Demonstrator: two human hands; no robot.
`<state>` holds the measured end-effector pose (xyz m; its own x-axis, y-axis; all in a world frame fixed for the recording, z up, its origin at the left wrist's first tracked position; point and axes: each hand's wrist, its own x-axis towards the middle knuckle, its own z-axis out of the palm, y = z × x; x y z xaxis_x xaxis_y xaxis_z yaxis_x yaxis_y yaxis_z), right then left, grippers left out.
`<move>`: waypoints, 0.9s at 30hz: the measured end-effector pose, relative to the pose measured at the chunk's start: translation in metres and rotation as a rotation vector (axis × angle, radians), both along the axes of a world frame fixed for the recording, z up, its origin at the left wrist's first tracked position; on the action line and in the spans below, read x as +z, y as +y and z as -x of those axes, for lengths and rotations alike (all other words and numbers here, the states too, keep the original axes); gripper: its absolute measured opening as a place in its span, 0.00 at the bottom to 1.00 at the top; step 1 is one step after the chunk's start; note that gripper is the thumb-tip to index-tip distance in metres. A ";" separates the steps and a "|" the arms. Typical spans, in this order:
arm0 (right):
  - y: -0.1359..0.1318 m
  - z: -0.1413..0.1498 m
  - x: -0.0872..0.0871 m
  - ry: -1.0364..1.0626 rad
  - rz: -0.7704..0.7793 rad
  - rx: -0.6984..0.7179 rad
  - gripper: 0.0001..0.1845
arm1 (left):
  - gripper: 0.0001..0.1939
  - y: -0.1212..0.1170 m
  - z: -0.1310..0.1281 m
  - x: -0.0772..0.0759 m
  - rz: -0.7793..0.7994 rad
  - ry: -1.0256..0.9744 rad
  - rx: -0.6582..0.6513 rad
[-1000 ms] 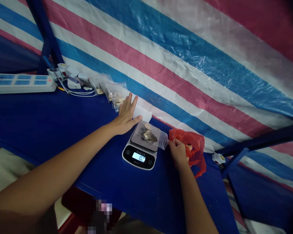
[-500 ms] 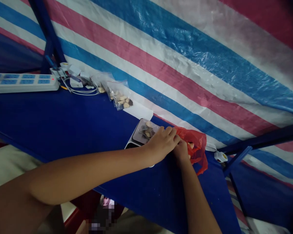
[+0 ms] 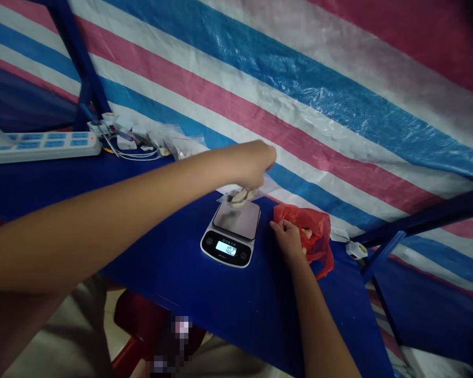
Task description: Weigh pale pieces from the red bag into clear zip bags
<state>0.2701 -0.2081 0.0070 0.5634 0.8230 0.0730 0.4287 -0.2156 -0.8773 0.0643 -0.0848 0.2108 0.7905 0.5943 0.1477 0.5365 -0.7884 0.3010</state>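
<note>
My left hand (image 3: 256, 163) is closed on a clear zip bag (image 3: 266, 187) with pale, dried-looking slices and a dark piece in it. The bag is held up over the back of a kitchen scale (image 3: 238, 218), whose lit display appears to read 10.2. To the right of the scale, my right hand (image 3: 288, 239) has its fingers curled at the near left edge of a red plastic bag (image 3: 317, 218), seemingly pinching it. Pale pieces show inside the red bag. The fingertips of my left hand are partly hidden.
A white power strip (image 3: 43, 147) lies at the far left, beside a tangle of cables (image 3: 137, 156) and adapters. More clear bags (image 3: 185, 144) are partly behind my left forearm. A white plug (image 3: 356, 250) is at the right. Striped tarp (image 3: 299, 121) walls the back of the blue table (image 3: 220, 294).
My left hand has moved from beside the red bag up and left, lifting the clear bag off the scale. The display is now uncovered. My right hand remains by the red bag.
</note>
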 end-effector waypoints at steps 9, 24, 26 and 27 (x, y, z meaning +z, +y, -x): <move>-0.001 0.001 0.001 -0.014 0.002 0.008 0.26 | 0.19 0.047 0.035 -0.064 0.570 -0.140 0.232; -0.001 0.002 0.003 0.000 0.000 -0.016 0.26 | 0.25 0.023 0.118 -0.154 0.626 -0.551 0.520; -0.001 0.003 0.003 0.067 -0.016 -0.056 0.24 | 0.20 0.025 0.123 -0.163 0.440 -0.658 0.586; -0.001 0.004 0.003 0.124 -0.024 -0.075 0.24 | 0.19 0.024 0.125 -0.167 0.365 -0.716 0.612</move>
<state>0.2661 -0.2090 0.0103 0.6293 0.7770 0.0184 0.3003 -0.2213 -0.9278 -0.0605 -0.0608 0.0441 0.1309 0.9719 0.1956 0.4167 -0.2330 0.8787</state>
